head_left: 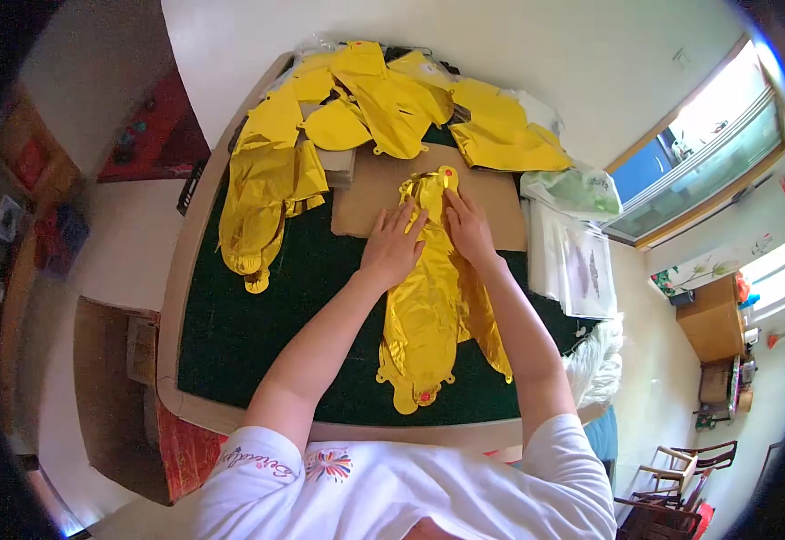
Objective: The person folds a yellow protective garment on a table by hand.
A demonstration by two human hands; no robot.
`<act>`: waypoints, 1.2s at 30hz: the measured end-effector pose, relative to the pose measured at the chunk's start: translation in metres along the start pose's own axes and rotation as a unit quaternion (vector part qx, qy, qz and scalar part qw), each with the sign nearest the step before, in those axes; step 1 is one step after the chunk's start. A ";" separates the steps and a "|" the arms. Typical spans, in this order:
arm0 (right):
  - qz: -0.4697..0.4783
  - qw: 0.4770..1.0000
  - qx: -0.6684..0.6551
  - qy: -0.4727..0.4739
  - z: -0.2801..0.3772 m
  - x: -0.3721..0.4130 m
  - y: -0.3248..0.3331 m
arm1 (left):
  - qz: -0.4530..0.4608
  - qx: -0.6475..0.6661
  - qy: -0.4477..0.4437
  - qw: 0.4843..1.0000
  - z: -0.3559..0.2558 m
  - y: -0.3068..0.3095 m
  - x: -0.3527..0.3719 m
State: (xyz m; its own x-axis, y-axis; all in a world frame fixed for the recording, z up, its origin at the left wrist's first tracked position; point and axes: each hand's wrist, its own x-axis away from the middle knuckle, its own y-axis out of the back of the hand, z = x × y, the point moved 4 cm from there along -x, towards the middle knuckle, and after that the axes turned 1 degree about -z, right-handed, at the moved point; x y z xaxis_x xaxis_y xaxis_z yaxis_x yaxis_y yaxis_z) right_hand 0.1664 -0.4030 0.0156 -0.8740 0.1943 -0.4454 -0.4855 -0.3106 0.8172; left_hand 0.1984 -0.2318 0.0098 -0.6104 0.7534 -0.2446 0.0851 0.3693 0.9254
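A long piece of gold foil [424,306] lies lengthwise on the dark green table surface, its far end over a sheet of brown cardboard [500,211]. Near that far end my left hand [394,241] rests on the foil's left side, fingers spread. My right hand [470,229] lies against its right edge, fingers stretched forward, close to a small red dot on the tip. A narrower gold flap hangs out to the right beneath my right forearm. Another red dot shows at the near end.
More gold foil pieces [374,99] are heaped at the table's far side, with another [253,207] at the left. Clear plastic bags [572,261] and a bundle of white strands [598,364] lie at the right edge. A cardboard box [113,387] stands left of the table.
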 end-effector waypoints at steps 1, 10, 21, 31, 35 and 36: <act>0.002 1.000 0.000 -0.001 0.000 0.001 -0.001 | 0.001 0.001 0.001 1.000 0.000 0.001 0.000; 0.013 0.998 0.061 0.031 -0.006 0.005 -0.007 | -0.010 0.001 -0.012 1.000 0.002 -0.006 -0.001; 0.027 0.995 0.080 0.051 0.013 -0.005 -0.009 | -0.060 0.033 -0.010 0.998 0.003 -0.007 0.000; 0.029 0.995 0.092 0.031 0.009 0.001 -0.019 | -0.028 0.016 -0.014 0.999 0.004 -0.008 -0.005; 0.017 0.994 0.101 0.048 0.010 0.002 -0.021 | -0.038 0.060 0.011 0.997 0.005 -0.003 -0.014; 0.018 0.993 0.105 0.046 0.010 0.002 -0.021 | -0.069 0.053 -0.004 0.996 0.002 -0.003 -0.017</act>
State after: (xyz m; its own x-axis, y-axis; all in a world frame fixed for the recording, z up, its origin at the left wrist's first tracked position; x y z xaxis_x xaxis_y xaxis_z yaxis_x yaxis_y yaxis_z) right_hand 0.1746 -0.3868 0.0013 -0.8936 0.0983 -0.4381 -0.4473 -0.1120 0.8873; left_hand 0.2107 -0.2446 0.0107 -0.6161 0.6956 -0.3696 0.0833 0.5241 0.8475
